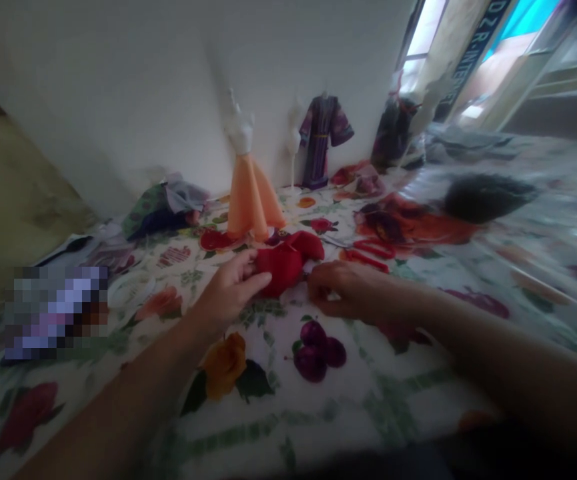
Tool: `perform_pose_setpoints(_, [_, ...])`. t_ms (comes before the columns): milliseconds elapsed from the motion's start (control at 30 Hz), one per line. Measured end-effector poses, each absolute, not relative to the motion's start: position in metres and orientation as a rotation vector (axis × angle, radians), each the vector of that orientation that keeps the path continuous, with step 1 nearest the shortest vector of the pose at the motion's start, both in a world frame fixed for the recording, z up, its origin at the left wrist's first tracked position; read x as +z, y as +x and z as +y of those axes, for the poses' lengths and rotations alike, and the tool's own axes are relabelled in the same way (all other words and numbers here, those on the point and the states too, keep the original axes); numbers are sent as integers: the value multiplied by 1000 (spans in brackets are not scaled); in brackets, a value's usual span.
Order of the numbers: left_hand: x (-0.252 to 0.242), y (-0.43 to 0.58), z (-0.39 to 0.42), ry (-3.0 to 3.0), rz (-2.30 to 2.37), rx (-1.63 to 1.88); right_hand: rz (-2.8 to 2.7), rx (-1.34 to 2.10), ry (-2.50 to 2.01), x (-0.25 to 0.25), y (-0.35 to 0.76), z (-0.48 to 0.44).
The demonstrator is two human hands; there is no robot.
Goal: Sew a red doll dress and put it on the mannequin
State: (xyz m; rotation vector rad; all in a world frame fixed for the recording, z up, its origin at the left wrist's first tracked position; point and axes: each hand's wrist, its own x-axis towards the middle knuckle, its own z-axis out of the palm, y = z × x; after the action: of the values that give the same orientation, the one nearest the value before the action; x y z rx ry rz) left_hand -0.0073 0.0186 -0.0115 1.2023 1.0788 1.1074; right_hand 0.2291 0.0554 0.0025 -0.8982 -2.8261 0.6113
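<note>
A small red garment (288, 261) lies on the fruit-printed tablecloth (318, 400). My left hand (231, 288) rests against its left side, fingers closed on the cloth. My right hand (348, 290) lies at its right side, fingers curled at the edge of the fabric; what they pinch is blurred. Just behind the garment stands a white doll mannequin in an orange skirt (251, 193).
A purple robe on a stand (324, 137) and a dark dressed stand (393, 133) are by the wall. Cloth scraps (163, 207) lie at the back left, red and orange fabric (408, 227) at the right, a dark bundle (485, 197) beyond. A pixelated patch (55, 310) sits left.
</note>
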Motion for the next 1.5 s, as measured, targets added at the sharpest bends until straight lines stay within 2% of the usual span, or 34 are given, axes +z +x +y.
perform_pose_setpoints(333, [-11,-13,23,1355,1165,1259,-2545,607,-917,1,240,72])
perform_pose_setpoints(633, [-2,-10,4,1763,1376,1363,-1731,1065,-873,18,251,80])
perform_pose_setpoints(867, [15,-1,-17,2286,1324,1163,-1621,1297,-743,23,234,53])
perform_pose_setpoints(1100, [10,-3,-10,2028,1333,1029,-1687,1358,-689,25,231,37])
perform_pose_setpoints(1300, [3,-9,4,1528,1208,1070,-1498,1323,-478,33,240,43])
perform_pose_setpoints(1500, [4,-4,10,1107,1083,1107,-1362,1501,-461,28,240,47])
